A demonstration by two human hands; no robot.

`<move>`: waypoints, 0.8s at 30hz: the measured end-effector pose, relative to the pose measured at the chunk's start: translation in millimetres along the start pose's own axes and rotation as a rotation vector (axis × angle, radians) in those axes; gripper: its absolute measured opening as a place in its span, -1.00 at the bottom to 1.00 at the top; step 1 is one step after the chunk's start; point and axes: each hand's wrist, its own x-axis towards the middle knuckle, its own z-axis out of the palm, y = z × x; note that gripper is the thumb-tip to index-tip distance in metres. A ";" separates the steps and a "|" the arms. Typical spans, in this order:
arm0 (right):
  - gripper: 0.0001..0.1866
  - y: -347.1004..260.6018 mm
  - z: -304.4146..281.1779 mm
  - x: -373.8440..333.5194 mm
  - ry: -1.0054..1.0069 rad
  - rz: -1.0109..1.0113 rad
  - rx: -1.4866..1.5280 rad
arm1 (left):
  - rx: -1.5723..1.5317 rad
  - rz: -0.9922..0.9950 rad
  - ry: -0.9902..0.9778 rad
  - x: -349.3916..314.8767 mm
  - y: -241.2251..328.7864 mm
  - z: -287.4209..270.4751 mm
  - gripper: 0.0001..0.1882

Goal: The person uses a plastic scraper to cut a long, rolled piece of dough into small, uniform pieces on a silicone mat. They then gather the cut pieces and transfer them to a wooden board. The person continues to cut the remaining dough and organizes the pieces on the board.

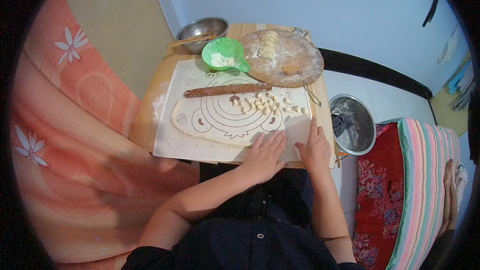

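A long thin dough rope (202,137) curves along the left and front of a white printed dough mat (165,142). My left hand (265,156) lies with fingers stretched over the rope's right end, which it hides. My right hand (316,149) rests at the mat's right front, its fingers extended and the thumb apart, holding nothing visible. Beyond my hands, several small cut dough pieces (265,104) are scattered on the mat. A brown wooden rolling pin (225,90) lies crosswise behind the rope, close to those pieces.
At the back stand a metal bowl (192,46) with chopsticks across it, a green scoop (240,62) holding flour, and a round wooden board (295,62) bearing shaped dough. A steel basin (367,135) with dark cloth sits right of the table, near a striped cloth (425,170).
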 end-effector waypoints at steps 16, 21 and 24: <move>-0.73 -14.8 3.8 12.7 -0.061 -0.048 0.322 | -0.204 -0.133 0.295 18.6 -30.4 5.9 -0.74; -0.79 -14.7 6.7 18.5 0.009 -0.135 0.282 | -0.255 -0.141 0.364 24.0 -28.6 4.9 -0.74; -0.80 -13.3 -4.8 16.8 0.057 -0.154 0.305 | -0.324 -0.169 0.367 20.5 -29.8 0.2 -0.75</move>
